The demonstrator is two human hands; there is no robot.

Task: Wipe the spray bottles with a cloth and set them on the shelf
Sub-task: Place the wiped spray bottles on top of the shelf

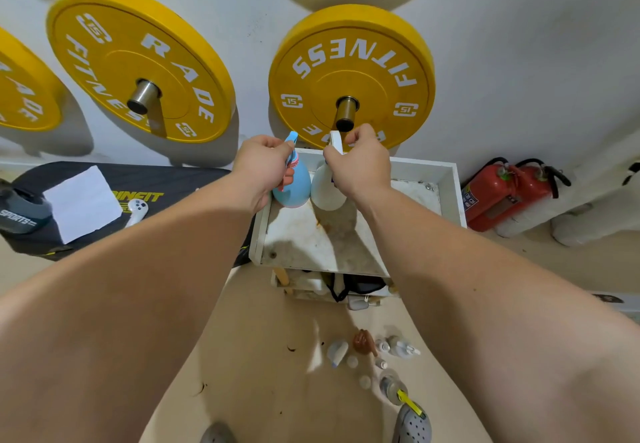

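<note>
Since both were gripped at the neck, the bottles hung upright: left hand (261, 162) curled round the blue spray bottle (294, 188), right hand (360, 164) round the white spray bottle (323, 193). They were side by side at the shelf's (450, 183) 11 o'clock corner. Probably being set down, contact unclear. Cloth (83, 200) parked on bench (180, 179), 9 o'clock of shelf, so wiping likely done.
</note>
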